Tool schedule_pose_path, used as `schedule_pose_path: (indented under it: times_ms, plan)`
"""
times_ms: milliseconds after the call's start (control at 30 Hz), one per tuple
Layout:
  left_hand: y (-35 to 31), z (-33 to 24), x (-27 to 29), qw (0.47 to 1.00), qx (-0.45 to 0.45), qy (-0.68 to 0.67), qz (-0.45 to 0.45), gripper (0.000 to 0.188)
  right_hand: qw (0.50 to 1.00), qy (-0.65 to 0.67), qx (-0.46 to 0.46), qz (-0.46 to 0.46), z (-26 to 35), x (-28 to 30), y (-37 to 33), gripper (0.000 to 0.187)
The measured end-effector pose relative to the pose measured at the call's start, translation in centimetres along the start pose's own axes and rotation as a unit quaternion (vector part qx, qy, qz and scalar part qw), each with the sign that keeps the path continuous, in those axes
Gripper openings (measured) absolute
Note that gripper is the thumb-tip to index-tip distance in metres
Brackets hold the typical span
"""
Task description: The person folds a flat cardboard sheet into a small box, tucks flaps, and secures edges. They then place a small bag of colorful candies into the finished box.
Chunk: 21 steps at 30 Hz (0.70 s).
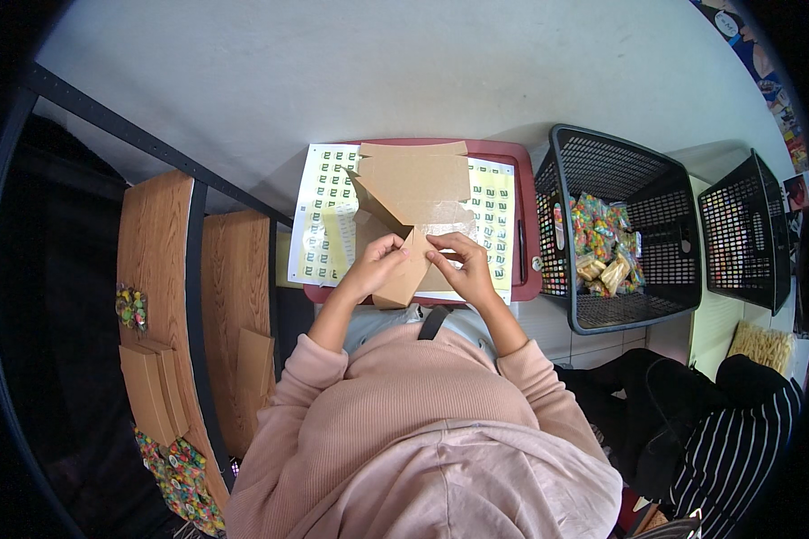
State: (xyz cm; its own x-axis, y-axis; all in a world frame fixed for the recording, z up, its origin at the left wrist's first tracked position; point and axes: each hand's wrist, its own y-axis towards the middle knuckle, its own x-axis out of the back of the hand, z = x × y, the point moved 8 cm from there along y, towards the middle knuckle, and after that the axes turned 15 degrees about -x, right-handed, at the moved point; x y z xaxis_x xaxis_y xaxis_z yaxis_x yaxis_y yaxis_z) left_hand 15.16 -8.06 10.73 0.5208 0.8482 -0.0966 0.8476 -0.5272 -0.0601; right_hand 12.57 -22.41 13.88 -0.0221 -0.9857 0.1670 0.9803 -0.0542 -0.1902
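Nearest the camera, a dusty-pink ribbed sweater (422,382) is seen, with pale pink cloth (476,485) gathered over it. Beyond its cuffs, a partly folded brown cardboard box (411,190) is held in the middle, between the two hands, over the near part of a maroon board with rounded corners (528,286). By the left hand (379,263), the near side of the box is gripped between thumb and bent fingers; by the right hand (465,267), the edge just beside it is pinched between thumb and forefinger, so both grips are closed on the cardboard. The wide far panel is left raised and open, with slotted edges; whether the box is rested on the board or lifted cannot be told. Under and around it, white and yellow paper sheets printed with rows of dark marks (317,216) are spread, and a thin dark stick-like object (520,241) is laid at the right. To the left, a wood-grain shelf (157,234) is occupied by closed brown cardboard boxes (148,395) and clear bags of multicoloured pieces (184,476). To the right, more such bags are piled in a black slatted plastic basket (634,316), beside which a second black basket (746,220) is placed. Everything is backed by a pale grey wall (333,72).
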Motion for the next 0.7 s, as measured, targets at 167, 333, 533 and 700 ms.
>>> schedule_pose_path:
  times_ms: [167,333,533,700]
  plan:
    - [0.4,-0.9,-0.4,0.999,-0.014,0.022,-0.019,0.016,1.0,-0.012,0.018,0.001,0.6,-0.3,0.0,0.02]
    - [-0.6,-2.3,-0.6,0.986,-0.023,0.163,0.008,0.019,0.994,0.077,-0.01,0.072,-0.2,-0.4,-0.2,0.034]
    - [-2.9,-9.3,-6.7,0.847,-0.181,0.461,0.193,0.015,0.942,0.25,-0.211,0.07,-2.3,1.7,0.7,0.074]
    - [-5.2,-8.8,-9.5,0.691,-0.364,0.58,0.231,0.003,0.882,0.391,-0.251,0.077,-0.1,2.4,0.6,0.073]
